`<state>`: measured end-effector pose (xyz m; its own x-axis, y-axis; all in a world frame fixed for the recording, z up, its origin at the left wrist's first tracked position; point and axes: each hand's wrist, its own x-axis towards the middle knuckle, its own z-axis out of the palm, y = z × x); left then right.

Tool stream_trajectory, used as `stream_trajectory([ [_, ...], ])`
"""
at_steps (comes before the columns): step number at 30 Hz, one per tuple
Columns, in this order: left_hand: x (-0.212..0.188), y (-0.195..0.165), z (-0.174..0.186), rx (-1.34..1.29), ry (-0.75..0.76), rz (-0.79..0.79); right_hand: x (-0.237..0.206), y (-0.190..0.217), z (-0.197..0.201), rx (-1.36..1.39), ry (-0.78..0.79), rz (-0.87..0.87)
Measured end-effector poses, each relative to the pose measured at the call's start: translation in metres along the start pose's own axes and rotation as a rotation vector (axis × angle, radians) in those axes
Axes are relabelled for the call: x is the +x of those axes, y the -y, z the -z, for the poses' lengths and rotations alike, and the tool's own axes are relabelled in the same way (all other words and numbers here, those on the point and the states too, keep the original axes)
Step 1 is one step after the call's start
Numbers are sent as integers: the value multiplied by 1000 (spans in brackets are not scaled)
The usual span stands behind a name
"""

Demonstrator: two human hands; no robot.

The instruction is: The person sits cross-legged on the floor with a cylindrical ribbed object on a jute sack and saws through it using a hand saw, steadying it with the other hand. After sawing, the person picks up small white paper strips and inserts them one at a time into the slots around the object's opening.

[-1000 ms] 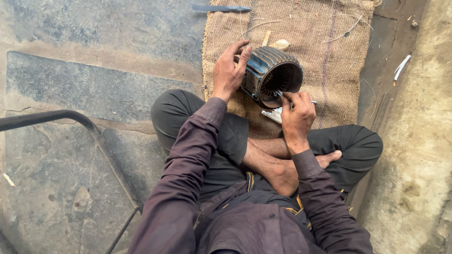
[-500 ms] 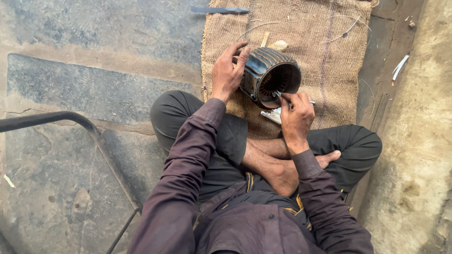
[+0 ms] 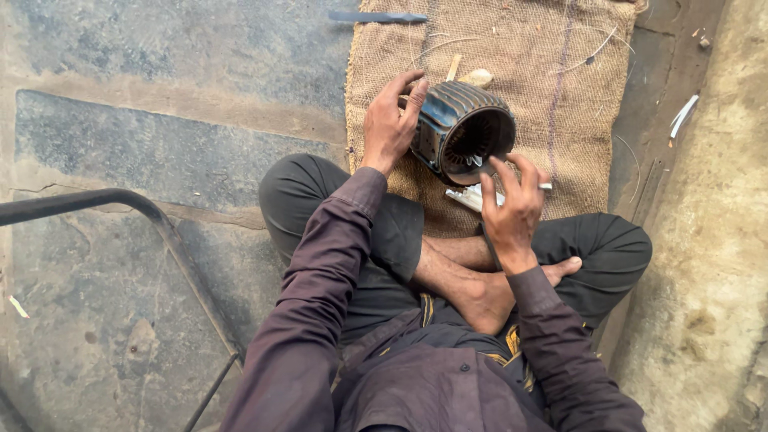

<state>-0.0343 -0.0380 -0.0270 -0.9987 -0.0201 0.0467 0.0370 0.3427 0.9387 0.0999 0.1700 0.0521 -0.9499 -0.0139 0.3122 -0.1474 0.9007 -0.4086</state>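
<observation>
One burlap mat (image 3: 552, 104) covers the stone floor (image 3: 160, 152)

Burlap mat (image 3: 552, 96) on stone floor (image 3: 160, 160); dark blade (image 3: 376, 16); bent metal bar (image 3: 120, 200)

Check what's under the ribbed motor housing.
The ribbed motor housing rests tilted on a burlap mat, left hand steadying it. Pale strips lie by its rim; the contact patch underneath is hidden.

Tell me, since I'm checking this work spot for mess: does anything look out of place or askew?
Mostly small litter. Pale strips lie loose on the ground right of the burlap mat, and a dark flat bar sits half off the mat's top edge. The ribbed metal housing is tipped on its side, steadied by the left hand.
</observation>
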Motion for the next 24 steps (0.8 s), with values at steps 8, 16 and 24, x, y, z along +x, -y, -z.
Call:
stream_trajectory([
  [8, 2, 6, -3, 32, 22, 29, -24, -24, -6, -48, 84, 107],
  [16, 2, 5, -2, 31, 6, 0, -23, -21, -13, -105, 123, 84],
  [24, 2, 7, -2, 41, 10, -1, -26, -15, -13, -67, 101, 59],
])
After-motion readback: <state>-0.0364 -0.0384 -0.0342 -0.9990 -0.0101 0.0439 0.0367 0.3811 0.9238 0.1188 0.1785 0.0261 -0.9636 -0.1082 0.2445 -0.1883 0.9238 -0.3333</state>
